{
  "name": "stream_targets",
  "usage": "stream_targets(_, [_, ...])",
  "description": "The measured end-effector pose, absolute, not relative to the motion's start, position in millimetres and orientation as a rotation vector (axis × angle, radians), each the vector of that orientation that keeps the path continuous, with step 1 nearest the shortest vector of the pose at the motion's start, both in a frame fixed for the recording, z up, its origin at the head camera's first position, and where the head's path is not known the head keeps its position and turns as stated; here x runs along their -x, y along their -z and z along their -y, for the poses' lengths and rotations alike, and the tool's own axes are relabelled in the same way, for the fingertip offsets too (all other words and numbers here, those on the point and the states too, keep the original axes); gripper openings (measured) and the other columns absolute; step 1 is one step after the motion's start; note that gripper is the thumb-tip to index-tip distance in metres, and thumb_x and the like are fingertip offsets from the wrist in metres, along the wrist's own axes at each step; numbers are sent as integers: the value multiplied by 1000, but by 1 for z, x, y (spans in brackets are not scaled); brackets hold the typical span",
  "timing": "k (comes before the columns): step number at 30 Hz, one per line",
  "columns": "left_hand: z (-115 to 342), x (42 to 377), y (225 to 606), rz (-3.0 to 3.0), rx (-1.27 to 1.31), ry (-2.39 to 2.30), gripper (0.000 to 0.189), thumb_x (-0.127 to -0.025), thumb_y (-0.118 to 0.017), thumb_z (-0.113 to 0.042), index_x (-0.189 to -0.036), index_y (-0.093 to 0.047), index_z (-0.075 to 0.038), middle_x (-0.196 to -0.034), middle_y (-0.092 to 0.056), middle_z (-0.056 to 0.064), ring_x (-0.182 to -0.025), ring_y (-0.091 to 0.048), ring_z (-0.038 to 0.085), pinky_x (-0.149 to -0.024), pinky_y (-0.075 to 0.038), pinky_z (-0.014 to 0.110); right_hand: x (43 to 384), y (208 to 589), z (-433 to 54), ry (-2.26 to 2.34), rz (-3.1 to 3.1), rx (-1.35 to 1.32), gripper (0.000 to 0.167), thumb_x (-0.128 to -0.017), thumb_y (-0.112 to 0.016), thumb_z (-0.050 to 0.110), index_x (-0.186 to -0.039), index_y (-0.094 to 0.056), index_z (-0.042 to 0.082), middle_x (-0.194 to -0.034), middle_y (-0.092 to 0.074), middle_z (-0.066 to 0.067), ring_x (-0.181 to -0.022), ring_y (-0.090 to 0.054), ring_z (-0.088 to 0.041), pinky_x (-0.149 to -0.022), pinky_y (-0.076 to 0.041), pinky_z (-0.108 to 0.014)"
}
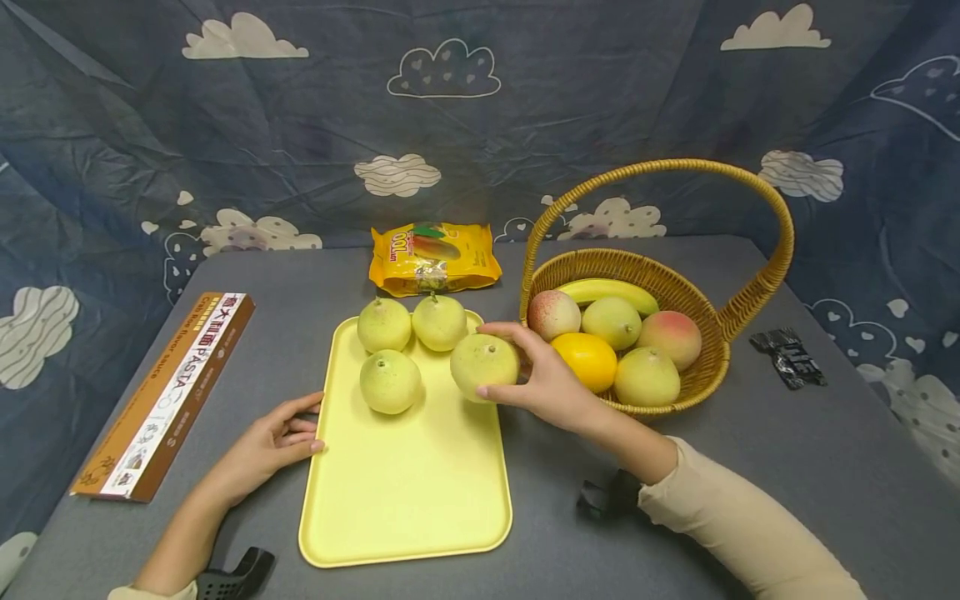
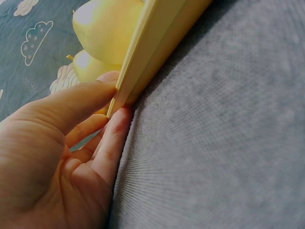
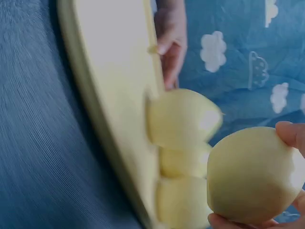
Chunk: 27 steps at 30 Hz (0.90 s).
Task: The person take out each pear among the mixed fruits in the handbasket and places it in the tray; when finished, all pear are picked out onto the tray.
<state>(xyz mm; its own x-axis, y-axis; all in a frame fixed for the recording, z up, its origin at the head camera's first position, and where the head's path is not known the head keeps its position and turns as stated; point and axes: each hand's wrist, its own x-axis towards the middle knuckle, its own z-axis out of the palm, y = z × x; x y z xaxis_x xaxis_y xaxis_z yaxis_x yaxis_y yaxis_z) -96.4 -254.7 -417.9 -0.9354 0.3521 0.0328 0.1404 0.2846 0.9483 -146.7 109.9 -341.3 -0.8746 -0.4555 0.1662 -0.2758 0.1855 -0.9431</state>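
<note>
My right hand (image 1: 551,379) holds a pale green pear (image 1: 483,367) between thumb and fingers, over the right side of a yellow tray (image 1: 405,500). The right wrist view shows this pear close up, apart from the tray's surface. On the tray stand three more pears: one at the back left (image 1: 384,325), one beside it (image 1: 439,322) and one in front (image 1: 390,382). My left hand (image 1: 262,454) is at the tray's left edge. In the left wrist view its thumb (image 2: 90,95) lies over the rim and its fingers are against the outer side, pinching the edge.
A wicker basket (image 1: 708,354) with a tall handle stands right of the tray, holding pears, peaches, a banana and a yellow fruit. A yellow snack bag (image 1: 435,258) lies behind the tray. A pasta box (image 1: 165,396) is at the left, a black wrapper (image 1: 790,357) at the right.
</note>
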Motion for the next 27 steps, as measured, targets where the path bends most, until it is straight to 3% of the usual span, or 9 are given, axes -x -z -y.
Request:
stream_targets(4, [255, 96, 418, -2376, -458, -1708, 61, -83, -64, -5, -135, -33, 5, -121, -41, 23, -92, -54, 10, -75, -48, 21, 150, 365, -96, 1694, -2371, 703, 65, -71, -77, 11, -128, -47, 11, -124, -46, -6, -98, -52, -20, -78, -48, -32])
stream_targets(8, [254, 96, 418, -2389, -460, -1699, 62, -83, -64, -6, -135, -33, 5, -121, -41, 23, -93, -54, 10, -75, -48, 21, 154, 382, -87, 1606, -2496, 699, 65, -68, -80, 19, -126, -51, 14, -122, -49, -1, -103, -48, -16, -84, -43, -33])
stream_targets(14, [255, 96, 416, -2383, -452, -1697, 62, -83, -64, -5, -135, -33, 5, -122, -41, 23, -93, -54, 9, -75, -48, 21, 156, 392, -81, 1474, -2584, 710, 66, -71, -78, 27, -129, -48, 18, -124, -45, -3, -109, -42, -17, -90, -36, -38])
stream_targets(21, [254, 96, 415, -2375, -450, -1703, 62, -83, -64, -5, -135, -33, 6, -121, -40, 24, -92, -54, 10, -75, -48, 21, 158, 387, -89, 1373, -2506, 841, 73, -72, -73, 13, -136, -39, 19, -129, -38, -8, -114, -38, -20, -95, -32, -42])
stream_targets(27, [254, 96, 416, -2363, -448, -1710, 61, -83, -63, -4, -135, -32, 6, -121, -40, 24, -92, -55, 10, -75, -48, 21, 160, 389, -87, 1342, -2536, 891, 72, -74, -73, 13, -136, -37, 15, -131, -38, -9, -117, -37, -20, -97, -32, -40])
